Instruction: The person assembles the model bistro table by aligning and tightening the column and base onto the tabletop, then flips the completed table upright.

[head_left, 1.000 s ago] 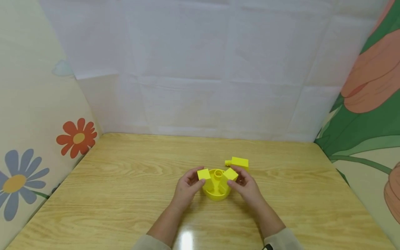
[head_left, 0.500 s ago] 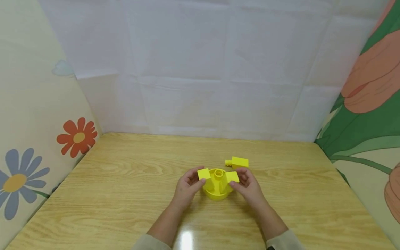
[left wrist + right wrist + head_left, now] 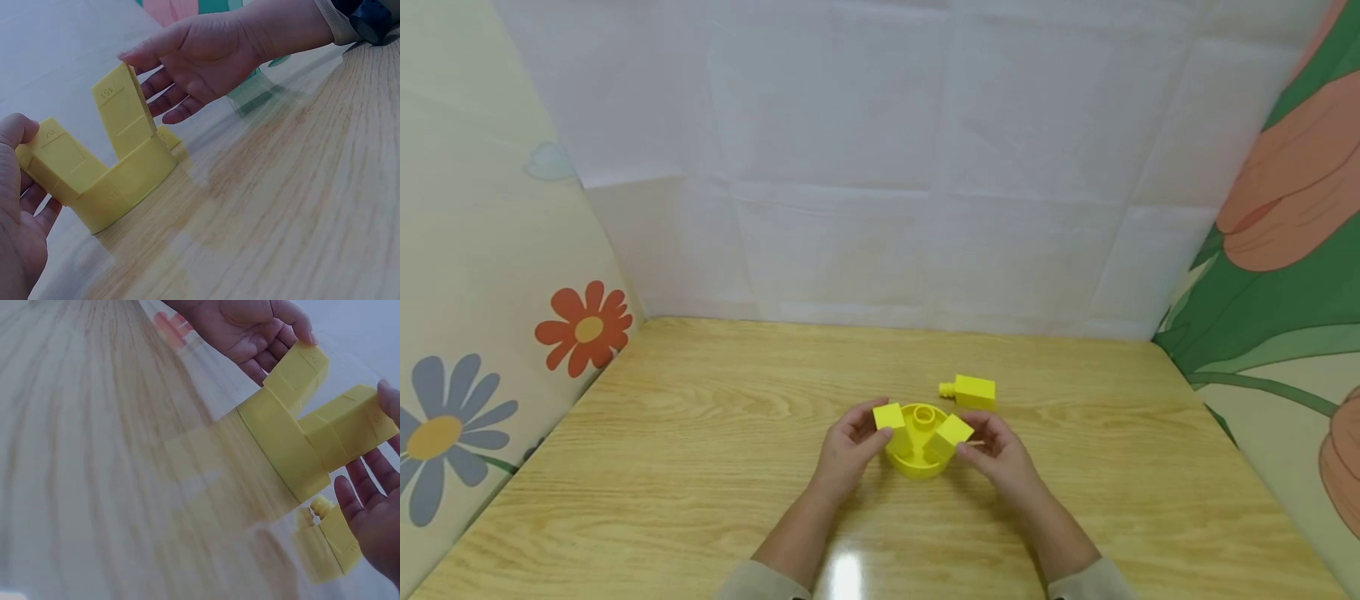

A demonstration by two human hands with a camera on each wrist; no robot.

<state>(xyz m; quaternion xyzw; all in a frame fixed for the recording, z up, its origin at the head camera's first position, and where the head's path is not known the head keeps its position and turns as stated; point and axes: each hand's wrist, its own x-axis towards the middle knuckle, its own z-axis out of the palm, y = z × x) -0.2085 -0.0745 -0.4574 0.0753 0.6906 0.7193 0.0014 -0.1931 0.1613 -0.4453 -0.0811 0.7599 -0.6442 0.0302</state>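
A round yellow plastic base (image 3: pixel 917 470) with a short tube (image 3: pixel 924 415) inside it stands on the table. Two yellow rectangular blocks rise from it, leaning outward. My left hand (image 3: pixel 845 457) grips the left block (image 3: pixel 889 418), thumb on the near side and fingers behind. On the other side, my right hand (image 3: pixel 1006 463) holds the right block (image 3: pixel 952 432) between thumb and fingers. The right wrist view shows that thumb at the block's upper end, with the fingers (image 3: pixel 369 481) behind it. How the blocks' lower ends sit in the base is hidden.
Another yellow block (image 3: pixel 975 391) with a ridged peg lies on its side behind the right hand. A white cloth (image 3: pixel 880 167) hangs along the table's back edge. Flower-printed cloths flank the wooden table (image 3: pixel 700 400).
The right block has turned back and forth in place under my right hand, which has shifted slightly right and toward me. My left hand and the base have stayed nearly still.
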